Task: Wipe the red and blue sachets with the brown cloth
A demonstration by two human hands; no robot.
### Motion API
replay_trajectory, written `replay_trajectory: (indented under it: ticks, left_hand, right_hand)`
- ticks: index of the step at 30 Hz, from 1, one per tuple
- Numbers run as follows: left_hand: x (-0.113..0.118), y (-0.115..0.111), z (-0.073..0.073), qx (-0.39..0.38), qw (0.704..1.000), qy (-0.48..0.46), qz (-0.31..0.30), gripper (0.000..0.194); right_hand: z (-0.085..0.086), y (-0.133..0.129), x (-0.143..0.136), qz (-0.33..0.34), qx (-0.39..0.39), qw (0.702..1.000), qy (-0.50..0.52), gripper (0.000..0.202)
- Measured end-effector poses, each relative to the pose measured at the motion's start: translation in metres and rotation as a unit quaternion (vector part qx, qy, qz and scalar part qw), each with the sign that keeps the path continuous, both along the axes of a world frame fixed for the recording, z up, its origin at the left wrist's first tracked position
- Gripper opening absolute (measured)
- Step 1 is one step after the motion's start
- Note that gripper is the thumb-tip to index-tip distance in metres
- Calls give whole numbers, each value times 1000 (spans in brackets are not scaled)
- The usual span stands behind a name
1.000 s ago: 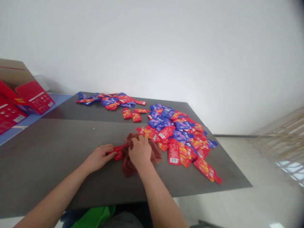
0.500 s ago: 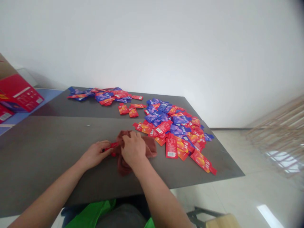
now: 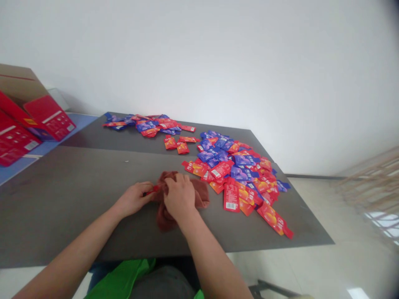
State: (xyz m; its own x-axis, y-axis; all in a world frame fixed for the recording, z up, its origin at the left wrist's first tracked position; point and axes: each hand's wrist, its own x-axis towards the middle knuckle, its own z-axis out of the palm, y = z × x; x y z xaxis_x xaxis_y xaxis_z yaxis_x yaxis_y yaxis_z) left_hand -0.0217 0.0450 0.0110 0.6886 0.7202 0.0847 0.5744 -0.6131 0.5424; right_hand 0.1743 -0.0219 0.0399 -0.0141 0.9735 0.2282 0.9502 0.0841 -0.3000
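My right hand is closed on a crumpled brown cloth, which lies on the grey table. My left hand, just left of it, pinches a small red packet by one end. The packet's other end disappears under the cloth, so most of it is hidden. To the right of the cloth spreads a large pile of red and purple packets, some showing barcodes and others fruit pictures.
A second packet pile lies at the table's far side, with a few loose orange-red packets between the piles. Open red cartons stand on a blue surface at the left. Behind the grey table rises a white wall.
The camera view has turned slightly left, so more of the cartons shows. Less of the red packet is visible beside the cloth now. Both hands keep their hold.
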Motion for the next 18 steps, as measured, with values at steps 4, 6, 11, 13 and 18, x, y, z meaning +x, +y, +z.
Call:
replay_trajectory:
  ticks: [4, 6, 11, 13, 18]
  left_hand:
    - [1, 0, -2, 12, 1000, 2, 2, 28]
    - [3, -1, -2, 16, 1000, 10, 7, 34]
    - [2, -2, 0, 16, 1000, 6, 7, 41]
    - [0, -1, 0, 4, 1000, -4, 2, 36]
    - [1, 0, -1, -5, 1000, -1, 1, 31]
  right_hand:
    - [-11, 0, -7, 47, -10, 999, 8, 24]
    - [-15, 6, 8, -9, -34, 999, 6, 24]
    - [-2, 9, 28, -83, -39, 996, -6, 25]
    - [3, 2, 14, -26, -8, 1000, 5, 22]
    - [-10, -1, -5, 46, -24, 999, 9, 21]
